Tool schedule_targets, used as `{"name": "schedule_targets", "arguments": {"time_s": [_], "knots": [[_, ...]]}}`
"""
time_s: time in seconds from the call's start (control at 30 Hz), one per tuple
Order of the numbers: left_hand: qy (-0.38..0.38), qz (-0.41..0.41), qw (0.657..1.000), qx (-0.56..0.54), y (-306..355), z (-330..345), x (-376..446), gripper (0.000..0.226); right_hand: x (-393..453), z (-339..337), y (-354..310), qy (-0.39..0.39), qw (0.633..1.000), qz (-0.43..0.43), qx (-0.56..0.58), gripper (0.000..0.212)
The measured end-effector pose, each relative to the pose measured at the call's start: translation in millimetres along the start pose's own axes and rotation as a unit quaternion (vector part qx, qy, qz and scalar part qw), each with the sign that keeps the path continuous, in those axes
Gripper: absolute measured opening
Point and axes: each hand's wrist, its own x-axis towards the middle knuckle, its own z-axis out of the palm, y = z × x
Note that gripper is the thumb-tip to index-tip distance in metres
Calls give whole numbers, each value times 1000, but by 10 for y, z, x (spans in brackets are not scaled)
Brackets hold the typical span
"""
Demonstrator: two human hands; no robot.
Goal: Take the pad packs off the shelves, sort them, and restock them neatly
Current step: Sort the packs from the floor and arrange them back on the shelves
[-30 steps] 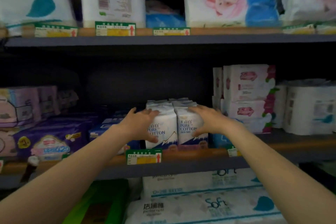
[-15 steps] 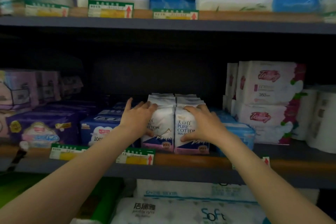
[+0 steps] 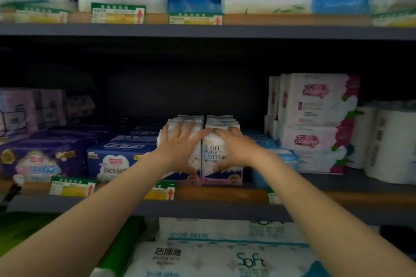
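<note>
- since the earlier frame both hands have slid up and inward over the two front pad packs; fingers that wrapped the outer sides now lie across the fronts and top edges, and the view sits a little nearer the shelf.
- head view: left hand (image 3: 180, 148) spread flat, fingers straight, pressing the front of the left pack (image 3: 177, 141); no curl round it, nothing lifted.
- head view: right hand (image 3: 234, 148) also open, fingers over the top front of the right pack (image 3: 216, 159) marked "pure cotton", thumb low on its face.
- head view: the two packs stand upright, touching each other, at the front of the middle shelf (image 3: 225, 195), with more of the same kind in rows behind them; blue packs (image 3: 112, 159) just beside on the left, pink-and-white packs (image 3: 313, 123) near on the right.
- handling, judged: packs look light, soft and squashy in thin slick film; hard pressure would dent them.
- hold, judged: best taken by the two outer sides, palms squeezing both together, or thumb in front and fingers behind the top seam.
- step, judged: squaring the row to the shelf edge.
</note>
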Motion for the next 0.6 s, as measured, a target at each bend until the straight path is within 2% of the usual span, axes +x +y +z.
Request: {"name": "schedule_targets", "arguments": {"time_s": [0.07, 0.13, 0.17, 0.2, 0.27, 0.37, 0.5, 0.6], "knots": [[-4, -2, 1000, -1, -33, 28, 43, 111, -89, -206, 246, 39, 998, 8, 56, 90], [-8, -3, 1000, 0, -47, 43, 64, 109, -197, -347, 572, 131, 986, 56, 92, 60], [-8, -3, 1000, 2, -44, 44, 68, 109, -263, -359, 699, 128, 985, 86, 74, 47], [-7, -4, 1000, 4, -42, 42, 72, 109, -317, -329, 782, 92, 988, 111, 51, 39], [-3, -7, 1000, 10, -43, 37, 86, 110, -352, -188, 861, 36, 990, 125, 47, 35], [2, -8, 1000, 13, -64, 62, 103, 110, -325, -22, 793, 65, 985, 103, 119, 35], [3, -6, 1000, 0, -73, 78, 127, 111, -244, 135, 720, 87, 988, 87, 93, 38], [8, -4, 1000, 1, -86, 72, 129, 111, -253, 19, 787, 60, 991, 65, 105, 41]]}}
